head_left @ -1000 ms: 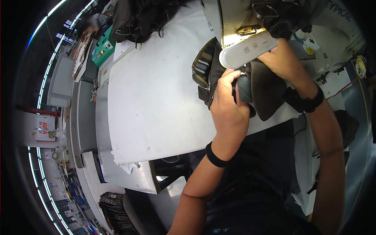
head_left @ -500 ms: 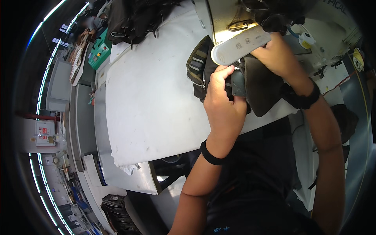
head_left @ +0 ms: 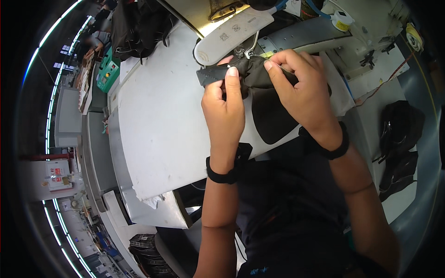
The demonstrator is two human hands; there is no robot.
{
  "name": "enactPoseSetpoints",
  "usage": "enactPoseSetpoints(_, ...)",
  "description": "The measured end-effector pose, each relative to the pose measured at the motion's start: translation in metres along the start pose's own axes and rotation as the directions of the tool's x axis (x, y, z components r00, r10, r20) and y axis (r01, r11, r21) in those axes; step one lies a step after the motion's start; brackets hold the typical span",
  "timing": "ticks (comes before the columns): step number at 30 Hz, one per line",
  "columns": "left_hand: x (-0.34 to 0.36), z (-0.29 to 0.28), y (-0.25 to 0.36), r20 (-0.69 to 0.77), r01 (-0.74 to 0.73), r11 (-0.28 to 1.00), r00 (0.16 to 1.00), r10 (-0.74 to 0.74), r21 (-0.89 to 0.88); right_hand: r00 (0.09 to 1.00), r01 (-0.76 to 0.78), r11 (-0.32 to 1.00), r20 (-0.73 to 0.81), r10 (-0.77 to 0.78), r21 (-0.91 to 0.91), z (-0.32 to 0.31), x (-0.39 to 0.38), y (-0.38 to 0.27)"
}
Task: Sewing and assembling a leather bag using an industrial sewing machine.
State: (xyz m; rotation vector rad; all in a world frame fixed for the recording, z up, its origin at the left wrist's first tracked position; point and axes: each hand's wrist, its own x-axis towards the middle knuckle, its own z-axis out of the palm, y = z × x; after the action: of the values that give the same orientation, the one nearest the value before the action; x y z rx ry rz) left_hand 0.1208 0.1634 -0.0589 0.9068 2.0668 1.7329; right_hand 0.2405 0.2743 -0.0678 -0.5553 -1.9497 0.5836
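A dark fabric piece hangs over the near edge of the white table, beside the sewing machine. A metal-toothed zipper runs along its upper side. My left hand is closed, thumb pressing a small dark flap of the work against the fingers. My right hand pinches the zipper edge between thumb and forefinger. Just beyond my hands, a long light-grey rounded machine cover partly hides the far end of the work. Near the zipper's left end stands the metal presser foot.
The white tabletop spreads to the left, with dark bags piled at its far end. A green box stands beyond its left side. More dark pieces lie at right. A small white bottle stands behind the machine bed.
My right hand has come out from behind the grey cover and now pinches the zipper. My left hand holds the flap farther left in the picture, and the view has shifted.
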Motion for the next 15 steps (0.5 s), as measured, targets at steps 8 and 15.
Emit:
enactPoseSetpoints(8,0.017,-0.001,-0.008,0.069,-0.021,0.934,0.996,0.049,-0.358,0.996,-0.068,0.993,0.068,0.061,0.097,0.006,-0.009,0.007)
enactPoseSetpoints(15,0.009,0.015,0.001,0.012,0.049,0.816,0.999,-0.051,-0.576,0.999,-0.034,0.995,-0.015,0.035,0.092,0.009,0.0,0.016)
